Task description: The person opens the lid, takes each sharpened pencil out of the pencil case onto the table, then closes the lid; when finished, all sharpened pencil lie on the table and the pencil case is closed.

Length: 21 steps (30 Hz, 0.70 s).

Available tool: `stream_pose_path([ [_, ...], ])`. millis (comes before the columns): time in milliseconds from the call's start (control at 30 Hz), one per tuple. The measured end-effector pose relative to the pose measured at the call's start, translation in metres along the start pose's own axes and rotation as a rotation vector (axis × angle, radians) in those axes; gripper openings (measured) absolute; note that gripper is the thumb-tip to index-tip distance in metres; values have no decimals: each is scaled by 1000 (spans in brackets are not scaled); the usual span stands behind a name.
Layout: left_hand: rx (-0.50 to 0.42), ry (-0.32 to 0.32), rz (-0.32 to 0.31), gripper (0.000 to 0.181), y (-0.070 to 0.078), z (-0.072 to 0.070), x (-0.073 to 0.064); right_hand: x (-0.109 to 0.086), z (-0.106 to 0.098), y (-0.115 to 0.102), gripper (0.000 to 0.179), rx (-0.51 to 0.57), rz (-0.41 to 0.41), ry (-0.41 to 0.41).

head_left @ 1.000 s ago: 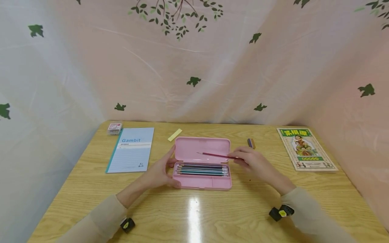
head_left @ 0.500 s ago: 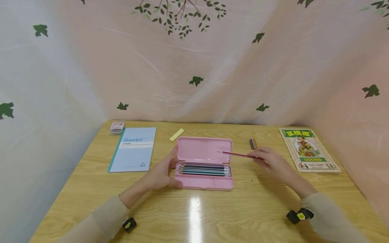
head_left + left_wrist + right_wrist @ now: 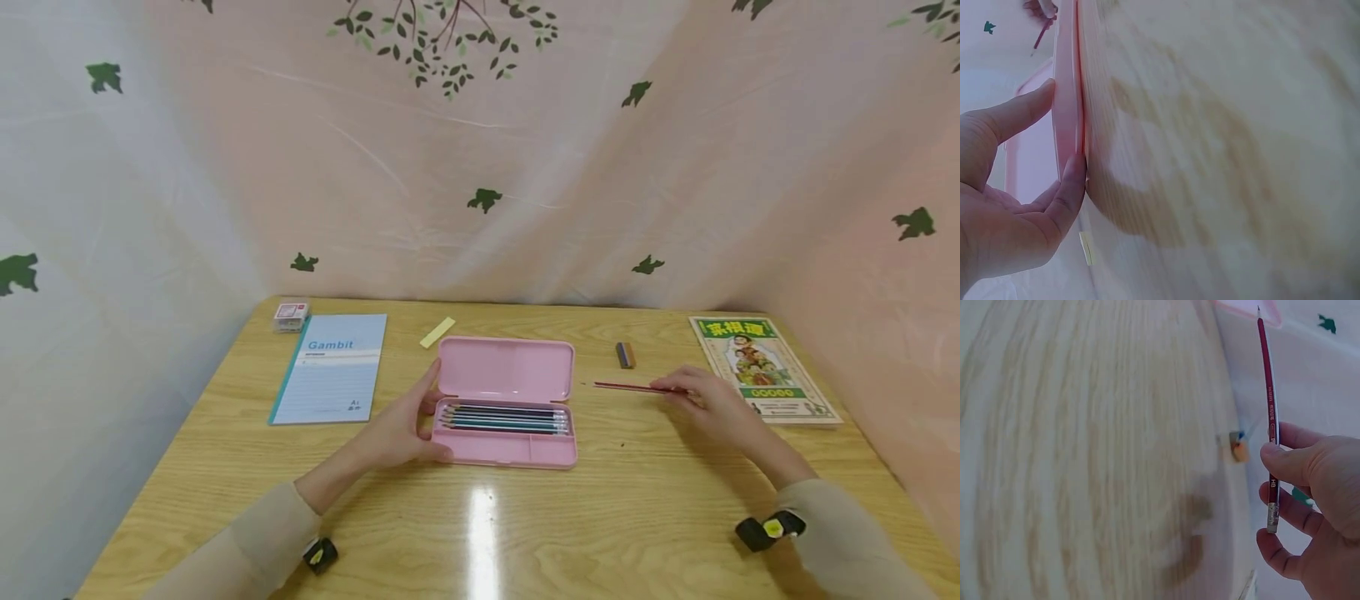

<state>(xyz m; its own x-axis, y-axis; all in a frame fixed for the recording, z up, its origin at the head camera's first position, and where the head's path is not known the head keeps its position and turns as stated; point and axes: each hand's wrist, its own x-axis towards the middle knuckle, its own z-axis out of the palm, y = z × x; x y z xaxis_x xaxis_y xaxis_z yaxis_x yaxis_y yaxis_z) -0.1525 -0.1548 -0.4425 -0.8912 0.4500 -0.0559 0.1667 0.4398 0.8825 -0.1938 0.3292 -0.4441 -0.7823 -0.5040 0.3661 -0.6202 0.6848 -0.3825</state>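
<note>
An open pink pencil case point(image 3: 480, 451) lies on the table with its lid tipped back. Several pencils point(image 3: 502, 419) lie side by side in its rear compartment; the front compartments hold nothing visible. My left hand point(image 3: 397, 429) grips the case's left end, thumb at the front and fingers toward the hinge; the left wrist view shows thumb point(image 3: 1032, 112) and fingers point(image 3: 1066, 197) on its side. To the right of the case, my right hand point(image 3: 708, 400) pinches a dark red pencil point(image 3: 1267, 381) near its eraser end, above the table, the sharpened tip pointing left toward the case.
A small eraser-like block point(image 3: 626, 355) lies behind the red pencil. A yellow strip point(image 3: 437, 332) sits behind the case. At left are a blue notebook point(image 3: 330, 371) and a small clear box point(image 3: 290, 317). An illustrated booklet point(image 3: 765, 367) lies at right, near my right hand.
My right hand has moved right with the red pencil, from over the case's lid to beyond its right side. The left hand has stayed on the case.
</note>
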Motion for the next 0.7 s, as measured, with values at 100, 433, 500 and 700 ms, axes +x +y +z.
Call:
stream_pose_path([
  [100, -11, -5, 16, 127, 0, 0, 0, -3, 1, 6, 29, 4, 9, -8],
  [433, -4, -2, -12, 131, -1, 0, -2, -5, 7, 21, 26, -17, 36, -26],
  [500, -11, -5, -18, 131, -1, 0, -2, -4, 7, 23, 25, -19, 40, -35],
  [700, -2, -5, -9, 129, 0, 1, -1, -4, 7, 26, 25, -29, 84, -56],
])
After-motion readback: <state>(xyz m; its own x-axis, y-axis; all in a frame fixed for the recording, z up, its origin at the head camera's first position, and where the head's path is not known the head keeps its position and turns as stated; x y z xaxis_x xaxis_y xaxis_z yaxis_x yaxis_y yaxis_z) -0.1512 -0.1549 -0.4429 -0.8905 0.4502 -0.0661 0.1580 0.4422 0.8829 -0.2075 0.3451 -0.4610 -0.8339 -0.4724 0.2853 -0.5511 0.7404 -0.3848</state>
